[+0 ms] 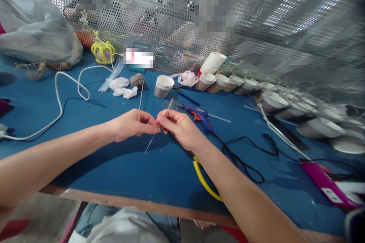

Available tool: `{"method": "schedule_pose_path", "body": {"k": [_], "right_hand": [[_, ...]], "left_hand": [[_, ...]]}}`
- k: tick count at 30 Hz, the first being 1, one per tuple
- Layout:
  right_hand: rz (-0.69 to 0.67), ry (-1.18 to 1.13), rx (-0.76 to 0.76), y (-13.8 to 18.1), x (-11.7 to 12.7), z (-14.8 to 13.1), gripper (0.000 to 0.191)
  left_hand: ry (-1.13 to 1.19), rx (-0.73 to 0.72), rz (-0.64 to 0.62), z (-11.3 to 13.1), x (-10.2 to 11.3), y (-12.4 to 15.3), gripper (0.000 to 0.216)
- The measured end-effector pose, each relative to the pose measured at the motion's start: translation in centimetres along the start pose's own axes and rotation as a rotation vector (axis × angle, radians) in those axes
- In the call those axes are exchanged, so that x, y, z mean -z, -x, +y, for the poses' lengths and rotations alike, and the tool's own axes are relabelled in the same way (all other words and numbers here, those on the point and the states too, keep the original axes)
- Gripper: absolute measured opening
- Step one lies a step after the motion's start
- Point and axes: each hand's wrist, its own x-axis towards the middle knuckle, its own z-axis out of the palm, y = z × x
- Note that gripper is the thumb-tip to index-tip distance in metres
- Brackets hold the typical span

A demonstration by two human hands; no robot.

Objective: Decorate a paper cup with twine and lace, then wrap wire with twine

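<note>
My left hand (pixel 131 123) and my right hand (pixel 178 127) meet over the blue table (pixel 119 167), fingertips pinched together. Between them runs a thin pale stick (pixel 159 125), slanting from upper right to lower left. A strand of twine (pixel 140 95) leads from my left fingers back to a ball of brown twine (pixel 137 80). Just right of my right hand lies a blue glue gun (pixel 196 114) with a black cord (pixel 245 159).
A paper cup (pixel 163 86) stands behind the hands, with a row of twine-wrapped cups (pixel 242 85) running right. A white cable (pixel 59 98), a plastic bag (pixel 34 30), glue sticks (pixel 112 78), a yellow band (pixel 203 182) and a magenta object (pixel 327 186) also lie here. Mesh screen behind.
</note>
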Motion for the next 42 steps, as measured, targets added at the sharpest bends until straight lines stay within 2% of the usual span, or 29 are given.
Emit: {"method": "schedule_pose_path", "body": {"k": [4, 14, 28, 33, 39, 42], "right_hand": [[0.057, 0.084, 0.009, 0.06, -0.13, -0.17, 0.028], [0.091, 0.235, 0.042, 0.12, -0.26, -0.33, 0.028], [0.13, 0.312, 0.095, 0.23, -0.51, -0.11, 0.034], [0.128, 0.284, 0.065, 0.27, -0.63, -0.1, 0.031], [-0.049, -0.019, -0.011, 0.08, 0.07, -0.22, 0.024], [-0.071, -0.047, -0.019, 0.07, 0.16, -0.19, 0.027]], "left_hand": [[-0.078, -0.034, 0.009, -0.2, 0.22, -0.07, 0.019], [-0.138, -0.081, 0.038, -0.46, 0.19, -0.14, 0.017], [-0.159, -0.086, 0.034, -0.31, -0.1, 0.02, 0.016], [-0.114, -0.077, 0.006, -0.39, -0.15, 0.0, 0.016], [0.061, 0.033, -0.044, -0.06, 0.02, 0.19, 0.016], [0.111, 0.056, -0.081, 0.01, 0.03, 0.18, 0.016]]}}
